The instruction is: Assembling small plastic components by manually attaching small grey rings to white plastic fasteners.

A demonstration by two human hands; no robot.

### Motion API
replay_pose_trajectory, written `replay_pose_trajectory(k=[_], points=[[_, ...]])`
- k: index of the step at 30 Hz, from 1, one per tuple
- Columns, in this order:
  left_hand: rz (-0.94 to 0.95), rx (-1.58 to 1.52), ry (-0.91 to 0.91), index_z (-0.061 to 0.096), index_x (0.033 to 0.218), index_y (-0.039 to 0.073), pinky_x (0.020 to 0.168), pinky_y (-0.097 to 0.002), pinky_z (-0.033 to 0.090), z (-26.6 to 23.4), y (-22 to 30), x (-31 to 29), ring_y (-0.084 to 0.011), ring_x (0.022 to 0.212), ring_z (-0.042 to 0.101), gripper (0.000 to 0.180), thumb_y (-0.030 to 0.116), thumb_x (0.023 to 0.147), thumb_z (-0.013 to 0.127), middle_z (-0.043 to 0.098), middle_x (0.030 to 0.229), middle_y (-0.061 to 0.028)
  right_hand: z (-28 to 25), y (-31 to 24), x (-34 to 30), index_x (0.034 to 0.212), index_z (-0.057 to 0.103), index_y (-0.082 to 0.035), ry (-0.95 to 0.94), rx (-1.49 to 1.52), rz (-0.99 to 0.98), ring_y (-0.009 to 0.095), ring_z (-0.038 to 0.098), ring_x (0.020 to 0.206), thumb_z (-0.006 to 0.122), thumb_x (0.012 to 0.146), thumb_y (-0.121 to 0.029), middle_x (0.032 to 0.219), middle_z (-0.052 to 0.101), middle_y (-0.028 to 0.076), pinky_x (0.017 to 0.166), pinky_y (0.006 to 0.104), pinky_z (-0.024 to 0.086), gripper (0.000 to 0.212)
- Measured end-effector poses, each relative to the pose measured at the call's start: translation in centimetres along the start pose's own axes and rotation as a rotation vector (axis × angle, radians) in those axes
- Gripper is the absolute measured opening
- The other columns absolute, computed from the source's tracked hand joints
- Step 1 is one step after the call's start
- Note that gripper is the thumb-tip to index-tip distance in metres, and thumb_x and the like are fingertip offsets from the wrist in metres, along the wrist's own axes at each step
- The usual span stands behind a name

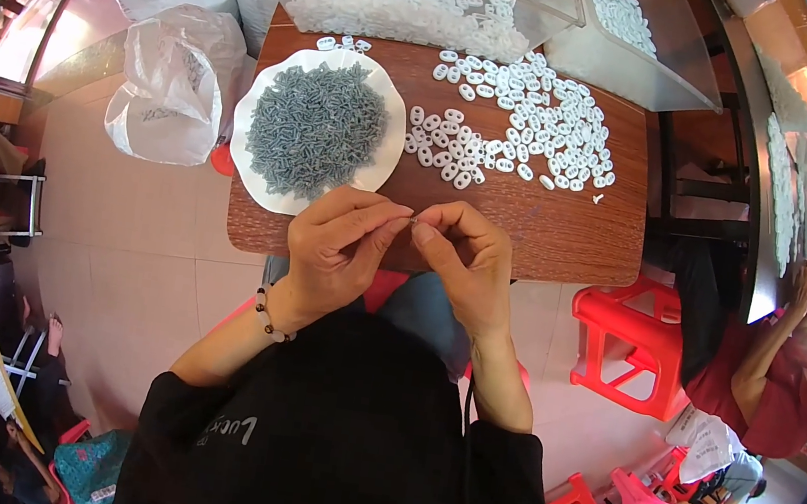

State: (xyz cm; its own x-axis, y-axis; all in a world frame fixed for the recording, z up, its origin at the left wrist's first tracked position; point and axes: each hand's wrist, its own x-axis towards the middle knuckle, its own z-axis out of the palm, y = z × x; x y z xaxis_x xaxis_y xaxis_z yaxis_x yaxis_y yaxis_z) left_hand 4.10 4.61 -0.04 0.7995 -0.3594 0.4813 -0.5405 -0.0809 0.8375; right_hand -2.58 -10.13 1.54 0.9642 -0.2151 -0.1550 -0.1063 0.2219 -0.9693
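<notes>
Screws (318,126), grey and heaped, are filling a scalloped white plate (243,154) at the left of the tabletop (567,234). By the plate's near rim, the left hand (338,249) and right hand (470,268) are meeting, fingertips pinching narrowly around a tiny piece (413,220) too small to identify. White two-hole ovals (524,172) are lying scattered beyond them, spreading rightward.

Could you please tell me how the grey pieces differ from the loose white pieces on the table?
The grey pieces are slender, while the white pieces are broader ovals. The grey pieces lie heaped on a plate; the white pieces are spread across the table. Both are numerous.
</notes>
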Motion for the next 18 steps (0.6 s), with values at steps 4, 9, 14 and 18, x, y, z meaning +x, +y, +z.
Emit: replay_pose_trajectory(k=[4, 9, 14, 18], points=[[0.168, 0.09, 0.006, 0.07, 0.092, 0.002, 0.055, -0.028, 0.046, -0.4, -0.6, 0.3, -0.0209, 0.065, 0.059, 0.02, -0.006, 0.073, 0.072, 0.066, 0.083, -0.0083, 0.3, -0.4, 0.1, 0.093, 0.063, -0.001, -0.004, 0.038, 0.049, 0.002, 0.052, 0.072, 0.064, 0.089, -0.007, 0.079, 0.061, -0.002, 0.063, 0.0166, 0.04, 0.007], [0.287, 0.178, -0.003, 0.07, 0.094, 0.002, 0.054, -0.0291, 0.046, -0.5, -0.8, 0.4, -0.0216, 0.064, 0.058, 0.026, -0.007, 0.07, 0.072, 0.065, 0.083, -0.0076, -0.2, 0.2, 0.6, 0.091, 0.063, -0.002, -0.034, 0.092, 0.084, 0.001, 0.051, 0.07, 0.065, 0.088, -0.007, 0.078, 0.06, -0.002, 0.061, 0.0163, 0.039, 0.005], [0.089, 0.069, 0.007, 0.07, 0.09, 0.001, 0.057, -0.0281, 0.047, -0.4, -0.2, -0.1, -0.0212, 0.066, 0.061, 0.017, -0.005, 0.074, 0.071, 0.066, 0.081, -0.0088, 0.2, 0.1, 0.6, 0.091, 0.063, 0.0, -0.015, -0.023, 0.015, 0.001, 0.051, 0.071, 0.064, 0.088, -0.005, 0.08, 0.061, -0.003, 0.062, 0.016, 0.039, 0.006], [-0.326, -0.22, 0.048, 0.07, 0.088, -0.001, 0.059, -0.0273, 0.049, 0.1, 0.0, -0.8, -0.021, 0.069, 0.063, 0.01, -0.004, 0.078, 0.07, 0.066, 0.08, -0.0101, 0.8, 0.7, 0.6, 0.092, 0.062, 0.002, 0.037, -0.142, -0.151, 0.002, 0.054, 0.075, 0.063, 0.089, -0.003, 0.083, 0.062, -0.002, 0.066, 0.0167, 0.042, 0.006]])
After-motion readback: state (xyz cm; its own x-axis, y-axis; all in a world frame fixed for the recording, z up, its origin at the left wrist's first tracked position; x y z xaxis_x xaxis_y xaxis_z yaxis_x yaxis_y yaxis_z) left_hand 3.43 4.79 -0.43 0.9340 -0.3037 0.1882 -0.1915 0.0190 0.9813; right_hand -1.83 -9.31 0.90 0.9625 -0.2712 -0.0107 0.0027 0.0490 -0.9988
